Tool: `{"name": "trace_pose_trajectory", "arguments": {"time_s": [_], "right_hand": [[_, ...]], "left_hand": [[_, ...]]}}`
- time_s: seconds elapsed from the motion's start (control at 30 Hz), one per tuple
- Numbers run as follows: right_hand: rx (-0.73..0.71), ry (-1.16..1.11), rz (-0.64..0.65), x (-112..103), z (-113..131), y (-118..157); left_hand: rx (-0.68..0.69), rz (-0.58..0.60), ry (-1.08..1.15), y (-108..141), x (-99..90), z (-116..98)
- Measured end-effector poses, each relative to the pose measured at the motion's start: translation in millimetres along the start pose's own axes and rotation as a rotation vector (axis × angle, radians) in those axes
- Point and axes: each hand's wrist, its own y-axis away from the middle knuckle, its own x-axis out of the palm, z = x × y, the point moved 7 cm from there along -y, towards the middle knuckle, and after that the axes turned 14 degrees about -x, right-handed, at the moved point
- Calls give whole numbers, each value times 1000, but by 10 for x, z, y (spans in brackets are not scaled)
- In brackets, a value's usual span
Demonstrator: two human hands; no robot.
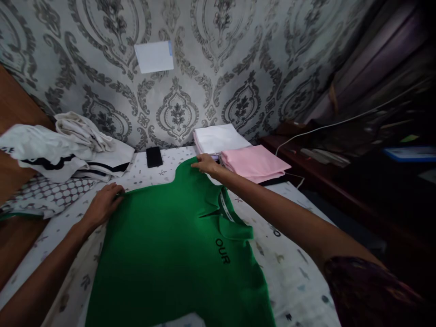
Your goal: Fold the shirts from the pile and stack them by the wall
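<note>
A green polo shirt (153, 245) lies spread out on a white patterned cloth, its collar turned to the right and the dark letters "OUR" on its chest. My right hand (207, 164) reaches across and pinches the end of the far sleeve. At the shirt's far left corner, along the hem, my left hand (105, 203) has its fingers closed on the fabric edge. The near part of the shirt runs out of the bottom of the view. A pale patch (185, 320) shows at the bottom edge, too little of it visible to name.
White and patterned clothes (57, 150) are heaped at the left. A black phone (154, 157) lies near the wall. Folded white cloth (221, 137) and folded pink cloth (254, 162) sit behind my right hand. A white cable (316, 129) crosses the dark furniture at right.
</note>
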Motion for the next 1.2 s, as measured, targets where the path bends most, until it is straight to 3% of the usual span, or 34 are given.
{"name": "trace_pose_trajectory", "arguments": {"time_s": [0.23,0.4,0.53,0.77,0.87,1.0,1.1,1.2], "right_hand": [[-176,-204,11,-147,277,983],[-425,29,76,-72,273,1759],[-560,168,144,28,193,2038],[-617,305,332,20,406,2108],[-573,249,216,-141,501,1962],[-440,360,38,-262,412,1535],[-494,482,111,-42,370,1259],[-586,527,207,278,385,1190]], "left_hand": [[34,-76,-108,376,-165,-124],[108,-135,-184,603,-103,-149],[130,-131,-207,685,-14,-129],[117,-109,-172,742,-34,-115],[67,-22,-58,761,-93,-104],[-184,4,310,705,-304,71],[-289,49,464,635,-340,237],[-248,258,399,609,-143,286]]}}
